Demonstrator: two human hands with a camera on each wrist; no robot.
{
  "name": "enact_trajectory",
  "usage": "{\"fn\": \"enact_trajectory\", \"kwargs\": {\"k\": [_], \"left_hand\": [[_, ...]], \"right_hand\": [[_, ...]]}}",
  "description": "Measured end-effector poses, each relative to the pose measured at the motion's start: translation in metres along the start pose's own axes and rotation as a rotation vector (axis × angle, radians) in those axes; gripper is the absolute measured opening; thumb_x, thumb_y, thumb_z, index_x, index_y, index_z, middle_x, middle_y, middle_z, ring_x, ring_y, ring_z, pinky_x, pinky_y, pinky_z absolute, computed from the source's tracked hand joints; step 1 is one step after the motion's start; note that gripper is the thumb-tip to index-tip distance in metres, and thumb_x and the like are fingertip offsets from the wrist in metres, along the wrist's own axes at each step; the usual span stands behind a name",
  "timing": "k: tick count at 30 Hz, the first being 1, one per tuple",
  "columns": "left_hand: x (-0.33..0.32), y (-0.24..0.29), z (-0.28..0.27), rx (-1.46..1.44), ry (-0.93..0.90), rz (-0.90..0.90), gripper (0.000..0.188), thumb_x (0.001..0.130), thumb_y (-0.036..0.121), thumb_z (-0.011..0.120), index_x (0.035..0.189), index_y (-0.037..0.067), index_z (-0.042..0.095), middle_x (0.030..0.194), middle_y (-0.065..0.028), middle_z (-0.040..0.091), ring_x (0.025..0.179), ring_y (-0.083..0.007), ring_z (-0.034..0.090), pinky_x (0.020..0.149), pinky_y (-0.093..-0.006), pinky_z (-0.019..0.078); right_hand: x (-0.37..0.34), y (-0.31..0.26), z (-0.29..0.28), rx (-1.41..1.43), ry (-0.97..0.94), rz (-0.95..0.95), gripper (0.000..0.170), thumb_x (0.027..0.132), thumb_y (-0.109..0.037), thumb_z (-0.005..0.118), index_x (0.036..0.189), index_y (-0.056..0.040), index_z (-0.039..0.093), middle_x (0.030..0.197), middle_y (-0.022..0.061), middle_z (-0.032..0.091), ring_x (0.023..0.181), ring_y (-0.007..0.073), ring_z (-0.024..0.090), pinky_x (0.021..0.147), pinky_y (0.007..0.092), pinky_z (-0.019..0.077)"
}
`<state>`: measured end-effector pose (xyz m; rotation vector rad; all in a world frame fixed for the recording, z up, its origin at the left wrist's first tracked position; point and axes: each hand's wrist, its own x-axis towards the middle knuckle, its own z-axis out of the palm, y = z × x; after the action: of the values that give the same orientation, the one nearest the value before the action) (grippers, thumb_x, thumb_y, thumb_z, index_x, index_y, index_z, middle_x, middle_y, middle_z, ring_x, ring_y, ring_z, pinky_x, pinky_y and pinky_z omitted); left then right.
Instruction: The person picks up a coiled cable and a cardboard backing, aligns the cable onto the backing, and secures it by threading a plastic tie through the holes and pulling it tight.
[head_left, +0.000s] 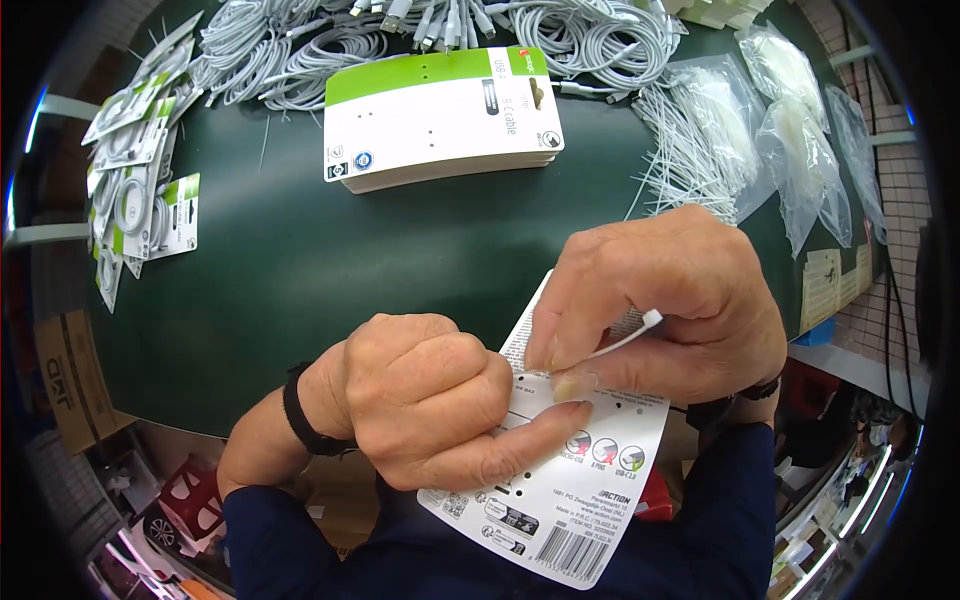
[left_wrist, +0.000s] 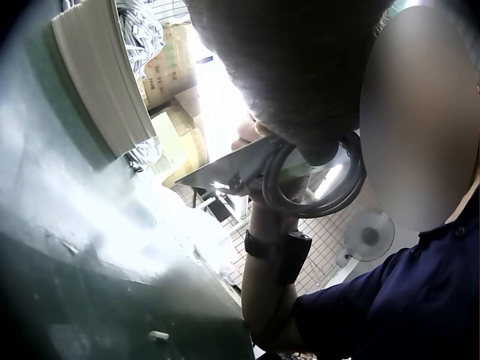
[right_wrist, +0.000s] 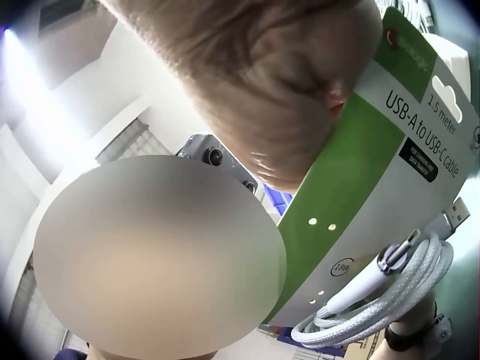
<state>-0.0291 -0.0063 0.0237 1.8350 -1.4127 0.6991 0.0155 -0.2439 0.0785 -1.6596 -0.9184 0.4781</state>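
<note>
My left hand (head_left: 430,400) grips a printed cable card (head_left: 570,490) near its middle, fingers curled and thumb lying over the card's back. On the card's front a coiled white USB cable (right_wrist: 375,300) sits against the lower part, its two plugs showing. The left wrist view has the coil (left_wrist: 315,202) right by that hand's fingers. With thumb and forefinger my right hand (head_left: 670,310) pinches a thin white cable tie (head_left: 630,338) at the card's back, close to the left thumb. The tie's small head sticks up between the right fingers.
A stack of cable cards (head_left: 440,125) lies ahead on the green table (head_left: 270,290). Behind it are bundled grey-white cables (head_left: 610,40). Loose cable ties (head_left: 690,160) and plastic bags (head_left: 800,150) lie at right. Carded cables (head_left: 130,190) are heaped at the left edge.
</note>
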Motion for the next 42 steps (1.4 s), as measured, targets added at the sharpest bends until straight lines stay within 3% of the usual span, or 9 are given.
{"fn": "enact_trajectory", "kwargs": {"k": [13,17,21,30,42], "left_hand": [[-0.002,0.004,0.002,-0.040,-0.021,0.011,0.043,0.071,0.018,0.082,0.112,0.006,0.079,0.066,0.0064,0.041,0.054,-0.0066,0.042,0.044,-0.0228,0.0309],[-0.002,0.003,0.002,-0.034,-0.009,0.002,0.042,0.071,0.017,0.081,0.111,0.006,0.079,0.066,0.0066,0.041,0.055,-0.0067,0.042,0.044,-0.0227,0.0307],[-0.004,0.004,0.006,-0.032,0.000,0.013,0.041,0.070,0.017,0.081,0.109,0.006,0.079,0.066,0.0058,0.043,0.055,-0.0070,0.043,0.045,-0.0228,0.0315],[-0.003,-0.002,0.006,-0.030,0.054,-0.032,0.039,0.071,0.014,0.082,0.109,0.004,0.079,0.074,0.0005,0.059,0.057,-0.0093,0.051,0.046,-0.0242,0.0383],[0.009,0.000,-0.003,-0.070,-0.010,-0.136,0.038,0.071,0.009,0.084,0.109,0.003,0.079,0.081,-0.0030,0.067,0.063,-0.0149,0.064,0.051,-0.0274,0.0488]], "right_hand": [[0.007,-0.010,0.006,-0.172,-0.097,0.056,0.017,0.075,0.000,0.086,0.082,-0.0059,0.072,0.085,0.0055,0.075,0.074,0.0212,0.075,0.061,0.0311,0.0576],[0.007,0.002,0.008,-0.090,-0.131,-0.065,0.017,0.074,0.001,0.085,0.081,-0.0051,0.071,0.083,0.0057,0.074,0.072,0.0211,0.074,0.060,0.0309,0.0561],[0.009,0.005,0.005,-0.006,-0.168,0.019,0.016,0.074,0.002,0.085,0.080,-0.0051,0.072,0.084,0.0060,0.073,0.073,0.0198,0.073,0.059,0.0305,0.0548],[0.013,0.006,0.002,-0.008,-0.055,0.050,0.015,0.076,0.002,0.085,0.083,-0.0035,0.073,0.084,0.0074,0.072,0.072,0.0214,0.072,0.061,0.0298,0.0536],[0.012,0.007,-0.008,0.077,-0.146,0.156,0.016,0.088,0.000,0.081,0.101,-0.0004,0.072,0.088,0.0051,0.073,0.076,0.0124,0.070,0.066,0.0271,0.0556]]}}
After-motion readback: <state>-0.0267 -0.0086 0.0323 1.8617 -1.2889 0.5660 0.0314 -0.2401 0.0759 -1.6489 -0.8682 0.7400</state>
